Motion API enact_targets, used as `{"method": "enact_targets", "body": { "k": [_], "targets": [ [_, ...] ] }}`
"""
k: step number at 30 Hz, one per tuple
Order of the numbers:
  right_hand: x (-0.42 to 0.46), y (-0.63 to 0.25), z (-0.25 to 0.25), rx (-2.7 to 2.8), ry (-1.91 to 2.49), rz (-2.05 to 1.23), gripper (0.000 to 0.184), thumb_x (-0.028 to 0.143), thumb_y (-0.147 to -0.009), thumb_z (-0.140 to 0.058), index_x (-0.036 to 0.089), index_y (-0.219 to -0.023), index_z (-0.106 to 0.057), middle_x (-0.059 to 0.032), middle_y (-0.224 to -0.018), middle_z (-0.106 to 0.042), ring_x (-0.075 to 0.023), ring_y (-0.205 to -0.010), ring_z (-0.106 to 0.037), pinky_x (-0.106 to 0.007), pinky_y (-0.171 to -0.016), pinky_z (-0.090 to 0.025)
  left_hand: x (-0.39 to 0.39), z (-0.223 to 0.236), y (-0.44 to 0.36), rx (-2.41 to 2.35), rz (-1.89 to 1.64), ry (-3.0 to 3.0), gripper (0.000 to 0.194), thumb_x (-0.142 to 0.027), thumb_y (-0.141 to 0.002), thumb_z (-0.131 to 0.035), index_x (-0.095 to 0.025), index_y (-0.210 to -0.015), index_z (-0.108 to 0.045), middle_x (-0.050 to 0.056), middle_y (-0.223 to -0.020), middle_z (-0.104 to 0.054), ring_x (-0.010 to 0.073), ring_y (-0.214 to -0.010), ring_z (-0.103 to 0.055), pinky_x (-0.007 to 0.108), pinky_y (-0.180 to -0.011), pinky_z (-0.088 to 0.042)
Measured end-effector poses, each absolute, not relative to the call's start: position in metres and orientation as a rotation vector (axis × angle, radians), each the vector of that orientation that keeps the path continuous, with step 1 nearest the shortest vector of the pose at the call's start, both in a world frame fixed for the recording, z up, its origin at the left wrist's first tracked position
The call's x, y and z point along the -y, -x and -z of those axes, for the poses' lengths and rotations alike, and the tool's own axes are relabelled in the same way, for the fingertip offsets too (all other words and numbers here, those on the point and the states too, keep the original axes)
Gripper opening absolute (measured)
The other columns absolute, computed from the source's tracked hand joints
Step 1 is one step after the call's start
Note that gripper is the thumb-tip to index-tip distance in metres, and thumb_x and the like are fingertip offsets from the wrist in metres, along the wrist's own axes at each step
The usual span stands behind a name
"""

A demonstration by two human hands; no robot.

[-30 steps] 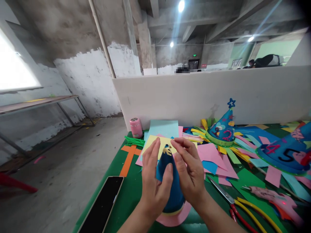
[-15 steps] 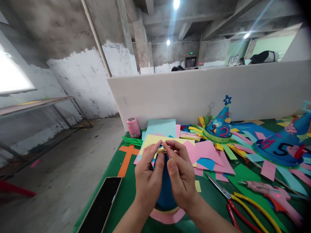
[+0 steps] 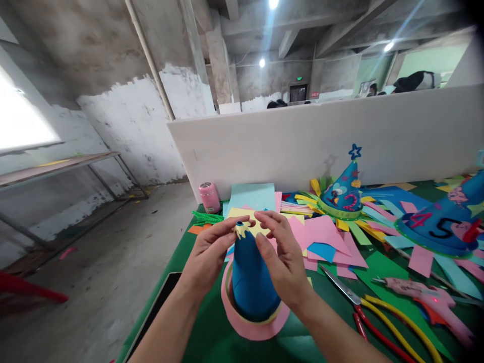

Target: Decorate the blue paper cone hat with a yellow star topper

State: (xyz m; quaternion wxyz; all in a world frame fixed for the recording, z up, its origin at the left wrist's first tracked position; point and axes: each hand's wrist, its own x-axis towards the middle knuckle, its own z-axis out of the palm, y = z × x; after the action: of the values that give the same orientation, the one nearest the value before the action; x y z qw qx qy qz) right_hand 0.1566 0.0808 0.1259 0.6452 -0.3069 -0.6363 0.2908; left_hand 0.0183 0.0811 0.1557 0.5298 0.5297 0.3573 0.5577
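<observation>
Grip, left (image 3: 206, 256), is touching yellow fringe (image 3: 241, 232), hold unclear; grip, right (image 3: 286, 262), is gaping; blue cone hat (image 3: 252, 280) is standing between.

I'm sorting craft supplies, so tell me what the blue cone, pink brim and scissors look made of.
Blue cone: perhaps matte foam or card; smooth, dull surface.
Pink brim: probably matte paper or card; thin, flat edge.
Scissors: blades gleam like steel; red and yellow handles suggest plastic.

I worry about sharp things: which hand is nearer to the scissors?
The right hand: it is beside the blue cone, on the side toward the scissors. The left hand is by the cone's tip, on the side away from them.
</observation>
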Motion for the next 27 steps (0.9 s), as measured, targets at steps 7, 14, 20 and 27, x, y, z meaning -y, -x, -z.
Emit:
{"method": "enact_targets", "body": {
  "k": [7, 14, 20, 27],
  "targets": [
    [-0.08, -0.15, -0.125, 1.459, 0.65, -0.674, 0.032, 0.015, -0.084, -0.044, 0.025, -0.113, -0.052, -0.0061, -0.108, -0.05, -0.018, -0.098, -0.051, -0.033, -0.08, -0.045, -0.079, -0.155, -0.022, -0.898, -1.434, -1.287, 0.025, -0.028, -0.076, -0.057, -0.019, -0.097, -0.068, 0.006, -0.088, -0.07, 0.0164, -0.067, -0.061, 0.026, -0.065, -0.046],
    [-0.083, -0.152, -0.13, 1.455, 0.624, -0.659, 0.032, 0.016, -0.084, -0.043, 0.026, -0.113, -0.053, -0.0055, -0.107, -0.049, -0.0182, -0.099, -0.051, -0.035, -0.082, -0.046, -0.083, -0.158, -0.018, -0.946, -1.39, -1.349, 0.021, -0.027, -0.073, -0.06, -0.018, -0.09, -0.07, 0.008, -0.091, -0.069, 0.023, -0.088, -0.06, 0.028, -0.073, -0.046],
    [-0.084, -0.153, -0.133, 1.495, 0.657, -0.547, 0.03, 0.016, -0.083, -0.046, 0.026, -0.109, -0.059, -0.0059, -0.11, -0.046, -0.0193, -0.102, -0.047, -0.036, -0.083, -0.045, -0.086, -0.147, -0.018, -0.931, -1.399, -1.358, 0.024, -0.028, -0.074, -0.06, -0.021, -0.095, -0.068, 0.006, -0.086, -0.071, 0.0224, -0.085, -0.062, 0.03, -0.073, -0.047],
    [-0.085, -0.157, -0.128, 1.509, 0.665, -0.536, 0.032, 0.016, -0.084, -0.045, 0.027, -0.111, -0.058, -0.006, -0.113, -0.046, -0.0205, -0.105, -0.046, -0.037, -0.082, -0.044, -0.09, -0.145, -0.025, -0.872, -1.372, -1.392, 0.023, -0.027, -0.076, -0.058, -0.022, -0.096, -0.068, 0.006, -0.092, -0.07, 0.0234, -0.091, -0.06, 0.031, -0.075, -0.046]
  ]
}}
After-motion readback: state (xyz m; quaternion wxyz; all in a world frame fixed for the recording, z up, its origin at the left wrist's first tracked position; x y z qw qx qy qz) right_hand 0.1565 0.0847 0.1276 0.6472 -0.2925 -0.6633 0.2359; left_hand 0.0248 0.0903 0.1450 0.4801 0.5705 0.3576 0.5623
